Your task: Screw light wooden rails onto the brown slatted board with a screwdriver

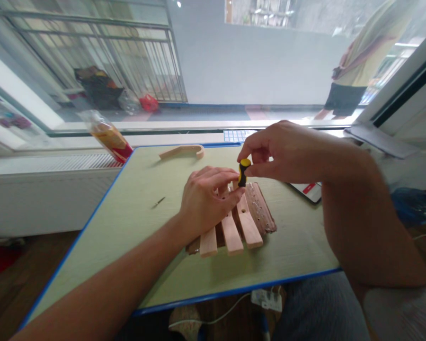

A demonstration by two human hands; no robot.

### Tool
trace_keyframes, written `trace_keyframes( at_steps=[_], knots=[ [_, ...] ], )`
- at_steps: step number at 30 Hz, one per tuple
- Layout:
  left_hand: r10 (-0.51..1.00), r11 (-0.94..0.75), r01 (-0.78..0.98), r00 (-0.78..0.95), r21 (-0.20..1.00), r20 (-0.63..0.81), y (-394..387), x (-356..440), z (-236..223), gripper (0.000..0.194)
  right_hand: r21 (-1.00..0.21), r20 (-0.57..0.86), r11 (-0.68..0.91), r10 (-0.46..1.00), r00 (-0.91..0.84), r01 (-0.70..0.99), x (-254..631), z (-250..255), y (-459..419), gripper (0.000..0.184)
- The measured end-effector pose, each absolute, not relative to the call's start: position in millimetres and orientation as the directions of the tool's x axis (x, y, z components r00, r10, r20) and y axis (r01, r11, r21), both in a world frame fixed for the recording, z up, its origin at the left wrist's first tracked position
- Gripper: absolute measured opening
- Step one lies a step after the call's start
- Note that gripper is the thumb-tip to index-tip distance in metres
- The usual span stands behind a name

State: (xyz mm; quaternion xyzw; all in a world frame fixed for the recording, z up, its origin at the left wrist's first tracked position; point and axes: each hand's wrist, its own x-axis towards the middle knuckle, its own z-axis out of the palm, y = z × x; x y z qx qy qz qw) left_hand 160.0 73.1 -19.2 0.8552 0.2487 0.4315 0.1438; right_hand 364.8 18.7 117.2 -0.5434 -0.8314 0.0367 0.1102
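Over the middle of the table, my right hand (287, 149) pinches a stubby yellow-and-black screwdriver (243, 175) between thumb and fingers. The screwdriver stands nearly upright, its tip hidden behind my left fingers. My left hand (206, 196) lies across several pale wooden slats (251, 227), thumb and index finger closed around the spot just under the screwdriver handle. Small holes show in the slats. Beneath them is a rough brown wooden board (261, 208) with dark, shiny streaks and dots. Part of the slats is covered by my left hand.
A curved wooden piece (182, 150) lies near the table's far edge. A small thin metal piece (159, 201) rests on the left. Right of the board, a dark-edged flat object (310, 190) sits partly behind my arm. A bread bag (110, 139) stands left; a person (357, 71) is beyond the window.
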Motion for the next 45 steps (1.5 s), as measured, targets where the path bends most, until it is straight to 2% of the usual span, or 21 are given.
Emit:
trace_keyframes(
  at_steps=[12,17,23,27,38,45],
  knots=[
    [0.558,-0.828,0.301,0.527,0.473,0.641,74.4,157.6,-16.5,0.02,-0.161,0.18,0.338,0.934,-0.309,0.927,354.0,115.5,18.0,0.023],
    [0.557,-0.828,0.29,0.524,0.48,0.644,74.2,157.5,-17.7,0.018,-0.174,0.198,0.341,0.931,-0.306,0.924,354.1,114.0,19.7,0.03],
    [0.546,-0.836,0.283,0.518,0.471,0.658,74.9,158.2,-18.8,0.015,-0.263,0.123,0.443,0.897,-0.425,0.857,365.8,116.4,20.8,0.036],
    [0.541,-0.839,0.285,0.514,0.463,0.665,75.9,159.4,-20.1,0.018,-0.311,0.124,0.496,0.867,-0.483,0.811,368.5,117.1,20.3,0.022],
    [0.533,-0.846,0.298,0.502,0.442,0.681,75.7,158.6,-20.6,0.018,-0.211,0.158,0.426,0.903,-0.4,0.88,359.1,115.8,17.9,0.018],
    [0.544,-0.838,0.3,0.531,0.456,0.649,75.0,158.5,-17.5,0.016,-0.184,0.204,0.359,0.925,-0.322,0.915,351.7,112.1,18.7,0.025]
  ],
)
